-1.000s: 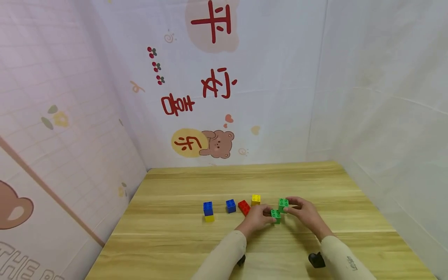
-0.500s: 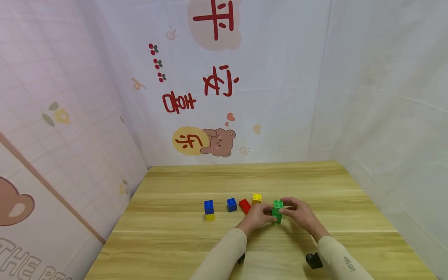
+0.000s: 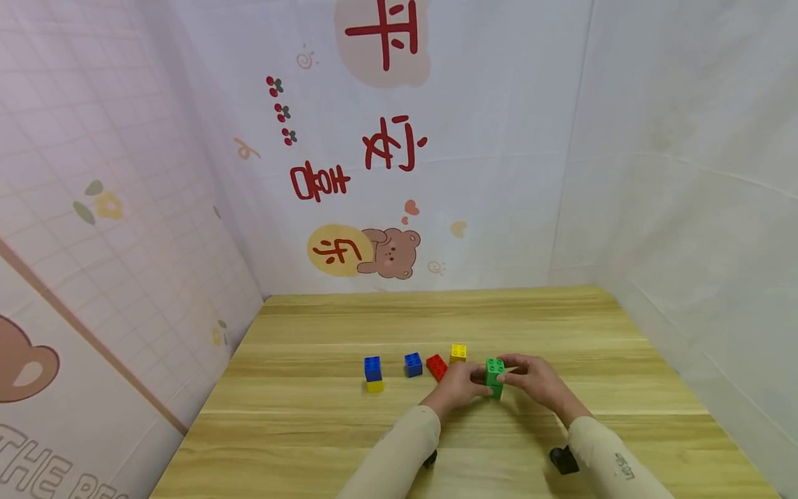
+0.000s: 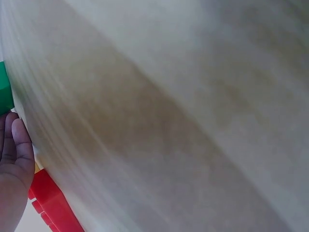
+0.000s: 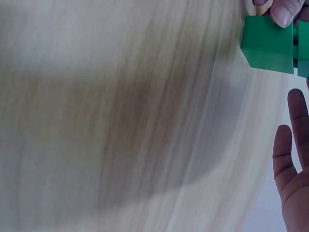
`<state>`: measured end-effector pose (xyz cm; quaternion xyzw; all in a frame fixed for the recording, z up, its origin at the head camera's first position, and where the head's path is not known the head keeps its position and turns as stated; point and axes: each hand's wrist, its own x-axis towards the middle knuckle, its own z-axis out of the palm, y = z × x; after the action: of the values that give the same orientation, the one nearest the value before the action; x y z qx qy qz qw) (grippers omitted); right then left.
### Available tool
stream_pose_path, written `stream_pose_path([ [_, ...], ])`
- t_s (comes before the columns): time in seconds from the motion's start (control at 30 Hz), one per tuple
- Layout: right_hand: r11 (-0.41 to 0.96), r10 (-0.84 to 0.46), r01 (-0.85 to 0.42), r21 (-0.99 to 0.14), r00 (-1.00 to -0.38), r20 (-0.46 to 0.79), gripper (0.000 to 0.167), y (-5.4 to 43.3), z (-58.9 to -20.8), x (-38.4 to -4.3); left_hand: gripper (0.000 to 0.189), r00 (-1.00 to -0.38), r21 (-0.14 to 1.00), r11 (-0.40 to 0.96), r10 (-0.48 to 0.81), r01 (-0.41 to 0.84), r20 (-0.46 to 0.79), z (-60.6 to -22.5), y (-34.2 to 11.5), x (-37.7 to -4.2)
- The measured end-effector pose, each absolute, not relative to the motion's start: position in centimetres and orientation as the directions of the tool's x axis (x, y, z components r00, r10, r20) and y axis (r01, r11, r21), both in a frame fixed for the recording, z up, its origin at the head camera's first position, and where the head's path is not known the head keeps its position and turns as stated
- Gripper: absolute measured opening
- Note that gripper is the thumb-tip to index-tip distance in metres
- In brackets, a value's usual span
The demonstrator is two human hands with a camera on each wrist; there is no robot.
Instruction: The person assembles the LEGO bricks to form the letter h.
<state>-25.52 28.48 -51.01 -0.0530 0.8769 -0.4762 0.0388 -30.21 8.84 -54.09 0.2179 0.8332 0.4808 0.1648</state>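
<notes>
In the head view my left hand [image 3: 458,387] pinches the lower green building block [image 3: 497,392] on the wooden table. My right hand [image 3: 537,381] holds a second green block [image 3: 494,372] directly over it, between thumb and fingers. The right wrist view shows the lower block [image 5: 268,43] under a left fingertip, and the upper block [image 5: 303,48] beside it at the frame edge, with a narrow dark gap between the two. A green block [image 4: 5,89] shows at the left wrist view's edge, past the left fingers.
Left of the hands lie a red block [image 3: 437,367], a yellow block [image 3: 458,353] and a blue block [image 3: 413,364]. Farther left, a blue block [image 3: 372,368] sits on a yellow one [image 3: 375,387]. Printed cloth [image 3: 499,208] hangs behind the table [image 3: 299,443].
My right hand has moved left with its green block, from beside the lower green block to on top of it. My left hand has kept its hold on the lower block.
</notes>
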Motion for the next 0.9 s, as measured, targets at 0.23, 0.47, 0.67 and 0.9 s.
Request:
stream_pose_path([
  [0.23, 0.549, -0.165, -0.09, -0.831, -0.986, -0.002, 0.044, 28.68, -50.96, -25.54, 0.03, -0.849, 0.869, 0.446, 0.525, 0.212, -0.062, -54.0, 8.87, -30.18],
  [0.47, 0.562, -0.199, -0.102, -0.821, -0.98, -0.014, 0.043, 28.74, -51.06, -25.56, 0.03, -0.847, 0.861, 0.456, 0.528, 0.226, -0.058, -54.44, 8.87, -30.19],
  [0.67, 0.588, -0.196, -0.112, -0.801, -0.981, -0.006, 0.046, 28.84, -51.27, -25.59, 0.031, -0.843, 0.853, 0.464, 0.535, 0.241, -0.052, -54.57, 8.99, -30.27],
  [0.9, 0.573, -0.166, -0.109, -0.812, -0.986, 0.016, 0.044, 28.68, -51.62, -25.54, 0.031, -0.849, 0.828, 0.502, 0.525, 0.252, -0.06, -54.33, 9.08, -30.34],
])
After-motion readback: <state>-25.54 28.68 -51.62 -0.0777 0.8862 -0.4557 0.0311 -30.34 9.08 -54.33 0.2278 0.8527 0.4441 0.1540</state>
